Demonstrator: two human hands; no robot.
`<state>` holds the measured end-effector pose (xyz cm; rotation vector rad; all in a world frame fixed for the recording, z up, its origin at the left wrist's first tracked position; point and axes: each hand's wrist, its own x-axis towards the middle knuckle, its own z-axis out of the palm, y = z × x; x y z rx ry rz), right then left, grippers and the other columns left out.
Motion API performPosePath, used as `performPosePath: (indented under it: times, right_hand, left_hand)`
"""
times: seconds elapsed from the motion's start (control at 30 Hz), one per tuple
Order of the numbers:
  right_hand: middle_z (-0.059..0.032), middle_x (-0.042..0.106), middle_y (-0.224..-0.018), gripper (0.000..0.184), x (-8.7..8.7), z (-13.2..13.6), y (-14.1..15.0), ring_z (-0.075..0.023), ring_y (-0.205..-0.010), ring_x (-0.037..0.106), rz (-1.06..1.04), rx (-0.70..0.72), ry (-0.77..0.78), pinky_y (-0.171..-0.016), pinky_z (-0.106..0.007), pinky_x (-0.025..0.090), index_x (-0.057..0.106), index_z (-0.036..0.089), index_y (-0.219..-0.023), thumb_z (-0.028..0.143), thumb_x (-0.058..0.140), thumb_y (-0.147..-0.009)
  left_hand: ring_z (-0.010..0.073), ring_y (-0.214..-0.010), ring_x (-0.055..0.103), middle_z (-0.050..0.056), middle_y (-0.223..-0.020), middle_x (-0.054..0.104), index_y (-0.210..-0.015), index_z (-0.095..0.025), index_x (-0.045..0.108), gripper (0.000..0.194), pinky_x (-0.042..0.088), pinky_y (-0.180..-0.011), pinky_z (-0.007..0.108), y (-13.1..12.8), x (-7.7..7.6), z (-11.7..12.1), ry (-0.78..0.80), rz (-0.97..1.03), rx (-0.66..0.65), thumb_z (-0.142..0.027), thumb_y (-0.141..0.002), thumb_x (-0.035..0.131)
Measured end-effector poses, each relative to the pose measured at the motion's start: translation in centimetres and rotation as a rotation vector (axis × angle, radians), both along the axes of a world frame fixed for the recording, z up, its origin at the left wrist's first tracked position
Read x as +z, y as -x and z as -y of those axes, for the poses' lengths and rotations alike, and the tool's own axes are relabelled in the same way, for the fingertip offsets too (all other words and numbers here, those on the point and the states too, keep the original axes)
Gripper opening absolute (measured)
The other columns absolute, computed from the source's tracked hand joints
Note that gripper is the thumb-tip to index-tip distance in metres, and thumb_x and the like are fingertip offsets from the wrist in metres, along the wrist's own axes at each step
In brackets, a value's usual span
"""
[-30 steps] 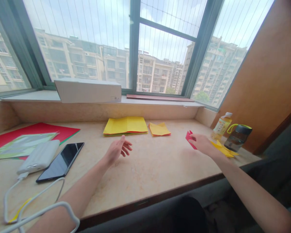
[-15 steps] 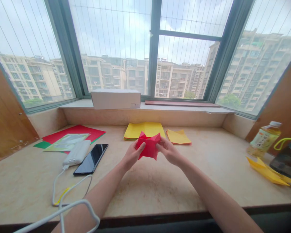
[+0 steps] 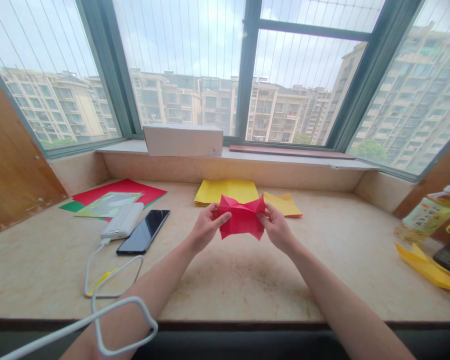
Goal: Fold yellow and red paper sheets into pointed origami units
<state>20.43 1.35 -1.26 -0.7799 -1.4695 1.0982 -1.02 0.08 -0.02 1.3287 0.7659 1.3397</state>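
Pinching folded red paper (image 3: 242,217) at both side edges with left hand (image 3: 207,229) and right hand (image 3: 277,229). Paper held up over the stone ledge (image 3: 228,285), just in front of yellow paper (image 3: 226,192); phone (image 3: 144,231) and power bank (image 3: 122,220) sit off left.

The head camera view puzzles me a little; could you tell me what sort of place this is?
Probably a bay window in an upper-floor flat: a wide beige stone ledge serves as a desk, a green-framed window strung with thin wires faces out, and cream apartment blocks stand outside.
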Motion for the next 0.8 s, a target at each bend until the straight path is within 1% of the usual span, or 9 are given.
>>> performPosePath:
  times: [0.13, 0.2, 0.27, 0.33, 0.4, 0.53, 0.6, 0.67, 0.8]
  right_hand:
    - [-0.0066, 0.074, -0.102, 0.034, 0.1, 0.0, 0.0, -0.0247, -0.087, 0.071, -0.066, -0.031, 0.007, -0.074, -0.036, 0.058, 0.061, 0.024, -0.113, 0.042, 0.063, -0.084]
    - [-0.0066, 0.075, -0.101, 0.036, 0.2, 0.1, 0.1, -0.0251, -0.088, 0.071, -0.093, -0.053, 0.010, -0.076, -0.036, 0.057, 0.063, 0.023, -0.112, 0.042, 0.067, -0.081]
    - [-0.0064, 0.076, -0.099, 0.036, 0.3, 0.2, 0.1, -0.0250, -0.087, 0.072, -0.100, -0.050, 0.029, -0.075, -0.035, 0.057, 0.065, 0.022, -0.108, 0.043, 0.070, -0.080]
    - [-0.0058, 0.076, -0.097, 0.037, 0.3, 0.3, 0.0, -0.0241, -0.083, 0.072, -0.104, -0.021, 0.058, -0.073, -0.034, 0.057, 0.066, 0.022, -0.107, 0.046, 0.071, -0.080]
    - [-0.0053, 0.077, -0.094, 0.036, 0.4, 0.4, -0.2, -0.0233, -0.079, 0.072, -0.113, -0.004, 0.085, -0.071, -0.033, 0.057, 0.066, 0.022, -0.105, 0.047, 0.072, -0.080]
    - [-0.0049, 0.077, -0.089, 0.036, 0.3, 0.5, -0.2, -0.0245, -0.080, 0.073, -0.120, -0.010, 0.126, -0.070, -0.034, 0.057, 0.068, 0.022, -0.099, 0.047, 0.076, -0.075]
    - [-0.0045, 0.077, -0.089, 0.035, 0.2, 0.5, -0.1, -0.0249, -0.079, 0.073, -0.138, -0.035, 0.122, -0.070, -0.035, 0.057, 0.068, 0.022, -0.096, 0.048, 0.077, -0.074]
    - [-0.0041, 0.077, -0.086, 0.033, 0.2, 0.6, 0.2, -0.0247, -0.076, 0.073, -0.166, -0.074, 0.106, -0.067, -0.035, 0.058, 0.068, 0.021, -0.092, 0.048, 0.077, -0.074]
    - [-0.0043, 0.077, -0.081, 0.032, 0.1, 0.5, 0.6, -0.0245, -0.072, 0.073, -0.195, -0.103, 0.098, -0.065, -0.035, 0.058, 0.067, 0.020, -0.088, 0.047, 0.077, -0.074]
  left_hand:
    - [0.0192, -0.072, 0.068, 0.005, -0.086, 0.073, -0.089, -0.017, 0.059, 0.036, 0.054, -0.066, 0.030, 0.0, -0.2, -0.7, 0.002, -0.009, 0.109, -0.043, -0.072, 0.078]
    - [0.0185, -0.069, 0.068, 0.006, -0.088, 0.072, -0.090, -0.016, 0.058, 0.038, 0.053, -0.062, 0.028, 0.0, -0.4, -1.1, -0.003, -0.021, 0.172, -0.044, -0.072, 0.077]
    - [0.0177, -0.068, 0.068, 0.007, -0.089, 0.072, -0.091, -0.016, 0.058, 0.040, 0.053, -0.060, 0.027, 0.1, -0.5, -1.2, -0.005, -0.039, 0.196, -0.044, -0.072, 0.078]
    - [0.0170, -0.067, 0.068, 0.007, -0.090, 0.073, -0.094, -0.016, 0.058, 0.041, 0.052, -0.059, 0.025, 0.2, -0.4, -1.0, 0.003, -0.055, 0.161, -0.043, -0.071, 0.078]
    - [0.0165, -0.066, 0.068, 0.006, -0.090, 0.073, -0.098, -0.016, 0.057, 0.041, 0.053, -0.059, 0.025, 0.3, -0.2, -0.6, 0.014, -0.045, 0.084, -0.042, -0.074, 0.077]
    - [0.0180, -0.070, 0.070, 0.006, -0.090, 0.074, -0.105, -0.016, 0.058, 0.038, 0.054, -0.063, 0.026, 0.1, -0.1, -0.1, -0.008, 0.015, -0.041, -0.045, -0.082, 0.069]
    - [0.0193, -0.074, 0.070, 0.007, -0.090, 0.074, -0.102, -0.015, 0.062, 0.036, 0.054, -0.065, 0.026, -0.1, -0.2, -0.3, -0.030, 0.017, -0.031, -0.044, -0.083, 0.068]
    - [0.0203, -0.076, 0.070, 0.007, -0.088, 0.074, -0.099, -0.014, 0.065, 0.035, 0.055, -0.067, 0.027, -0.3, -0.4, -0.5, -0.040, 0.022, 0.020, -0.043, -0.081, 0.070]
    - [0.0198, -0.073, 0.070, 0.006, -0.082, 0.074, -0.094, -0.014, 0.065, 0.035, 0.056, -0.065, 0.027, -0.3, -0.3, -0.8, -0.031, 0.027, 0.107, -0.045, -0.078, 0.072]
